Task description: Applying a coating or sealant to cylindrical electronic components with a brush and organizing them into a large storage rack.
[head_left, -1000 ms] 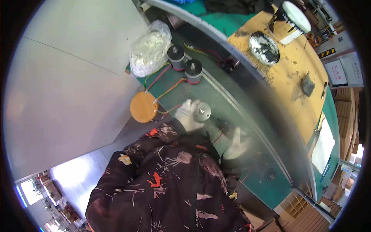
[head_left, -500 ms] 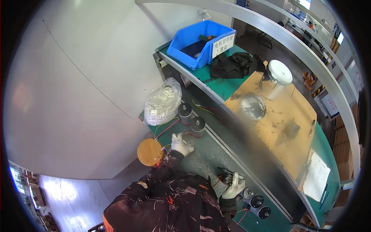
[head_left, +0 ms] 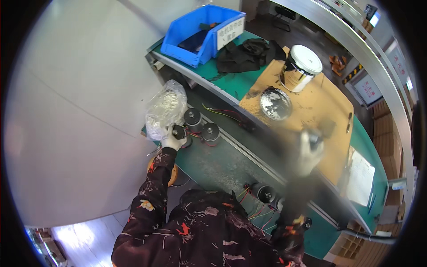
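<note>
My gloved left hand (head_left: 171, 141) grips a small cylindrical electric motor (head_left: 179, 132) with a black top, beside the clear plastic bag. Right behind it stand two more motors, one black-topped motor (head_left: 193, 117) and another motor (head_left: 210, 131), with coloured wires between them. My gloved right hand (head_left: 307, 156) is smeared by motion above the front edge of the raised shelf. Its fingers are around a dark greyish thing (head_left: 315, 139) too blurred to name. Nearer me on the green bench, a motor lying on its side (head_left: 264, 193) trails red, yellow and green wires.
On the raised shelf are a blue bin (head_left: 184, 33), black cloth (head_left: 244, 55), stained cardboard (head_left: 329, 111), a white-lidded tub (head_left: 306, 60), a round smeared dish (head_left: 275, 103) and paper sheets (head_left: 361, 175). The plastic bag (head_left: 164, 109) sits at the bench's far left, near a wooden stool (head_left: 174, 175).
My left hand has moved forward to a motor beside the bag. My right hand has risen from the motors at the near right to above the shelf edge. The view has shifted too.
</note>
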A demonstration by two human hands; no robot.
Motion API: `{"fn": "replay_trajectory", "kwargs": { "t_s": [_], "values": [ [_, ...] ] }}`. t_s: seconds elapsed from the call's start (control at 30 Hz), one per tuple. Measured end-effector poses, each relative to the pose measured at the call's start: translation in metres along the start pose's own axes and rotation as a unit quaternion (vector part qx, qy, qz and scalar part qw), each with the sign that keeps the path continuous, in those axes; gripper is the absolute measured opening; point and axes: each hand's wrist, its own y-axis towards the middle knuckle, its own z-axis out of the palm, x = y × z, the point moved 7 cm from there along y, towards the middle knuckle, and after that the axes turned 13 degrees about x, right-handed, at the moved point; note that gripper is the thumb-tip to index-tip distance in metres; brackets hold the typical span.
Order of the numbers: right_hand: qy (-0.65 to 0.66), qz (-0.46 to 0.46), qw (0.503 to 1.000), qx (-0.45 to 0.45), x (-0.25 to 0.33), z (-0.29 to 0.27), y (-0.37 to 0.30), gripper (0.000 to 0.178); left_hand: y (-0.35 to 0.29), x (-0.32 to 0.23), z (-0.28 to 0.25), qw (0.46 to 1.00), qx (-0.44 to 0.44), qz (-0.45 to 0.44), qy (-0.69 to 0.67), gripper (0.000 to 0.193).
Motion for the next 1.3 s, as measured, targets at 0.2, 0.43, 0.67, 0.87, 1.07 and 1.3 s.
{"fn": "replay_trajectory", "kwargs": {
  "t_s": [0.2,0.43,0.67,0.87,1.07,1.3],
  "values": [
    [-0.093,-0.039,0.990,0.100,-0.019,0.030,0.090,0.019,-0.057,0.013,0.009,0.988,-0.150,-0.027,-0.038,0.093],
    [-0.253,-0.052,0.953,0.157,-0.036,0.029,0.095,0.023,-0.148,0.089,0.104,0.970,0.058,-0.226,-0.074,0.082],
    [-0.137,-0.029,0.990,0.020,0.012,-0.051,0.017,0.012,-0.235,0.213,0.149,0.926,0.099,-0.365,0.013,0.065],
    [-0.190,0.157,0.969,0.029,-0.071,-0.106,-0.113,0.012,-0.292,0.292,0.175,0.851,0.226,-0.470,0.057,0.062],
    [-0.187,0.206,0.960,0.001,-0.106,-0.118,-0.212,0.016,-0.283,0.269,0.182,0.872,0.265,-0.409,0.042,0.065],
    [-0.171,0.230,0.957,-0.048,-0.120,-0.123,-0.246,0.016,-0.247,0.223,0.183,0.920,0.276,-0.267,0.075,0.059]
  ]
}}
